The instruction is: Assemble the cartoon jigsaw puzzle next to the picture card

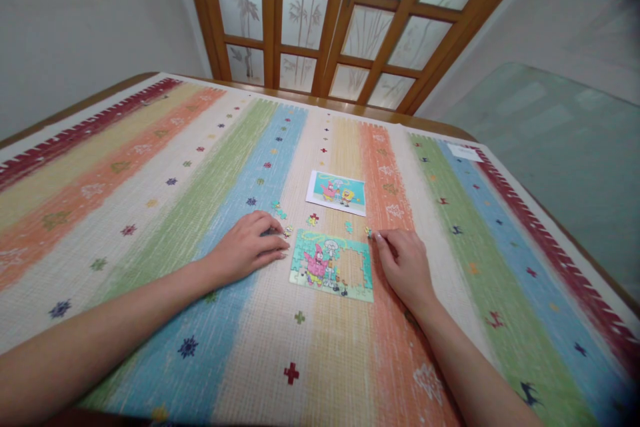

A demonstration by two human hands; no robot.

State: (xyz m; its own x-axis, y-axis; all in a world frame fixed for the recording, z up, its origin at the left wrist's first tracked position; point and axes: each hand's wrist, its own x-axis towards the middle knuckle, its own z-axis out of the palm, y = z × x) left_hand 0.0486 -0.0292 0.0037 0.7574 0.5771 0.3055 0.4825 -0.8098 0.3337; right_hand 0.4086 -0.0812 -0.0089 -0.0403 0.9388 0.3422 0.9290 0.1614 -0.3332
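Observation:
A partly assembled jigsaw puzzle with cartoon figures lies in the middle of the cloth, with a gap in its right half where the cloth shows through. To its left, my left hand rests with fingers spread, close to a few loose puzzle pieces. More loose pieces lie just beyond those fingertips. At the puzzle's upper right, my right hand is closed, its fingertips pinching a small yellowish puzzle piece. Between the hands lie a yellow-pink loose piece and a teal one.
A reference picture card of the same cartoon lies beyond the puzzle. The striped tablecloth covers the table, with a white paper at the far right. Wooden doors with glass panes stand behind, and a greenish panel at the right.

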